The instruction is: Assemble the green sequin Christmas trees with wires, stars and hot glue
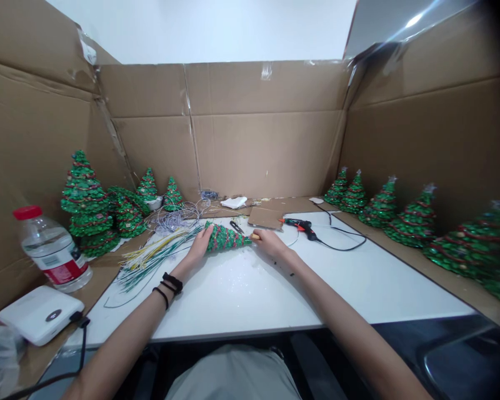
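A small green tree [227,238] with reddish garland lies on its side above the white table [241,300], its tip toward the right. My left hand [200,243] is closed around its wide base. At the tip is my right hand [268,243], its fingers closed on a small tan-handled tool [255,237]; the tool's working end is hidden or too small to make out. Just behind the tree lie small black snips [236,226]. A glue gun [302,226] with a black body and orange parts rests to the right of my right hand.
Green and yellow wires [158,258] lie left of my left hand. A bottle [54,250], a white box [41,314] and several trees [83,200] stand left. More trees [412,216] line the right edge. A cardboard piece [265,218] lies behind; cardboard walls [266,128] surround the table.
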`<state>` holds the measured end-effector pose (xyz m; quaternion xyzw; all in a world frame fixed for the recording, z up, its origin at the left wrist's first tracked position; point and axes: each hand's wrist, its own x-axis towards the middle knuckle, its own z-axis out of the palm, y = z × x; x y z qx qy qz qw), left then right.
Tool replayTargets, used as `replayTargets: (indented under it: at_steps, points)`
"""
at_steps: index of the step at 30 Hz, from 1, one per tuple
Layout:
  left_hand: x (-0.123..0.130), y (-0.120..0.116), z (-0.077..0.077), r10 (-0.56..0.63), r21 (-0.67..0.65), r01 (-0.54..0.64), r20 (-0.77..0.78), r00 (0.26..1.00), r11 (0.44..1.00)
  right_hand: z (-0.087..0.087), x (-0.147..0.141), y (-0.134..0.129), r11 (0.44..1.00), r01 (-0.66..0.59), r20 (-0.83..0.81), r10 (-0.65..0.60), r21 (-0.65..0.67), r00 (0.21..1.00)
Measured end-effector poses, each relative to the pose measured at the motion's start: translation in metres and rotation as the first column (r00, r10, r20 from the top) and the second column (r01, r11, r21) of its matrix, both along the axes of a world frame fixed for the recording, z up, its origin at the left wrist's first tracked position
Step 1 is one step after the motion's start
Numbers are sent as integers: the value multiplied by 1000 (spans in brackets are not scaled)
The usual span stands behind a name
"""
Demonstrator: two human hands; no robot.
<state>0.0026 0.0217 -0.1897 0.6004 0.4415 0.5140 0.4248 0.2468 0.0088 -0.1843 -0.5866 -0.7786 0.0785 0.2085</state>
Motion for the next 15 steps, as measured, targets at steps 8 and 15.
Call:
replayTargets:
  at_steps: [8, 15]
  points:
    - [2, -5, 4, 48, -32, -48, 16, 999, 998, -2, -9, -3, 998, -27, 4, 27, 50, 1000]
    - [3, -6, 6, 111, -78, -108, 30, 993, 991, -2, -13, -3, 998, 8, 14, -9, 69, 1000]
